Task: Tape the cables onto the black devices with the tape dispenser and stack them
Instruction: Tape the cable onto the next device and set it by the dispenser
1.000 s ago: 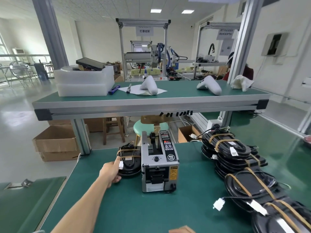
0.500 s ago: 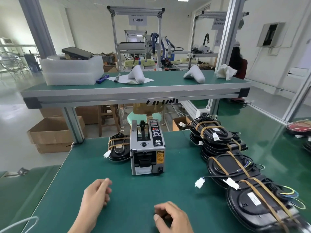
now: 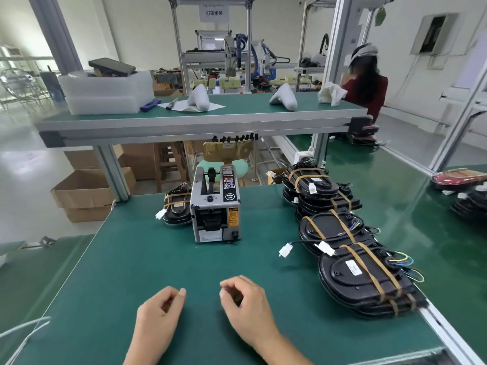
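Observation:
A grey tape dispenser (image 3: 215,206) stands mid-table on the green mat. Just left of it lies one black device (image 3: 177,208) with its cable taped down by tan strips. Along the right side runs a row of stacked black devices (image 3: 354,275), also bound with tan tape, with white connectors (image 3: 285,251) sticking out. My left hand (image 3: 158,317) and my right hand (image 3: 246,306) hover over the near part of the mat, fingers loosely curled, holding nothing.
A raised green shelf (image 3: 200,119) spans the back with white plastic trays (image 3: 105,94) and white parts. Cardboard boxes (image 3: 84,191) sit on the floor at left. A person (image 3: 366,85) sits at the far right. More black devices (image 3: 471,201) lie at the right edge.
My left hand let go of the taped device beside the dispenser and drew back toward me. My right hand came into view; both now sit together over the near mat.

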`<state>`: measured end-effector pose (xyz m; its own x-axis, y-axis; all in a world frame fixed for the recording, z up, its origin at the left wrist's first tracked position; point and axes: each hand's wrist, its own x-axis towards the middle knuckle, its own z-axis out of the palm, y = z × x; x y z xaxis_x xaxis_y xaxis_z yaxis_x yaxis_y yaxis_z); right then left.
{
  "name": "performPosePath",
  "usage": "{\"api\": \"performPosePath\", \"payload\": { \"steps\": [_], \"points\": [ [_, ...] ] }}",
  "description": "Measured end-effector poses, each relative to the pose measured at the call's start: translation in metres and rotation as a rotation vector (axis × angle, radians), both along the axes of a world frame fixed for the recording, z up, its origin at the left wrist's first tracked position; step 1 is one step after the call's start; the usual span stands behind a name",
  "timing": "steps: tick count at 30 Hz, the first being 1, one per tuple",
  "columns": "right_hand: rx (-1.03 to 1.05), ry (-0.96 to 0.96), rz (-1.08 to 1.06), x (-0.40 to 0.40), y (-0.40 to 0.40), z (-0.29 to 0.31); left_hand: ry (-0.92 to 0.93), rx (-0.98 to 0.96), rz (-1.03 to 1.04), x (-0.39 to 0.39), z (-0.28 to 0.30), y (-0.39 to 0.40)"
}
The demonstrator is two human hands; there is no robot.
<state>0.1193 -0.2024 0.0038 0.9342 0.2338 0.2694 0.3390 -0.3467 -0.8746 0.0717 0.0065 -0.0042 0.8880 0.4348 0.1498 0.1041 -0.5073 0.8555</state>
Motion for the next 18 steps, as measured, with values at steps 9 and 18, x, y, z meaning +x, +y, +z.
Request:
{"api": "performPosePath", "payload": {
  "steps": [9, 18],
  "points": [
    [0.164, -0.091, -0.131, 0.022, -0.020, 0.067, -0.008, -0.054, 0.025, 0.004, -0.011, 0.007],
    [0.229, 0.256, -0.892, 0.197, -0.155, 0.141, -0.025, -0.075, -0.020, 0.006, -0.011, 0.008]
  ]
}}
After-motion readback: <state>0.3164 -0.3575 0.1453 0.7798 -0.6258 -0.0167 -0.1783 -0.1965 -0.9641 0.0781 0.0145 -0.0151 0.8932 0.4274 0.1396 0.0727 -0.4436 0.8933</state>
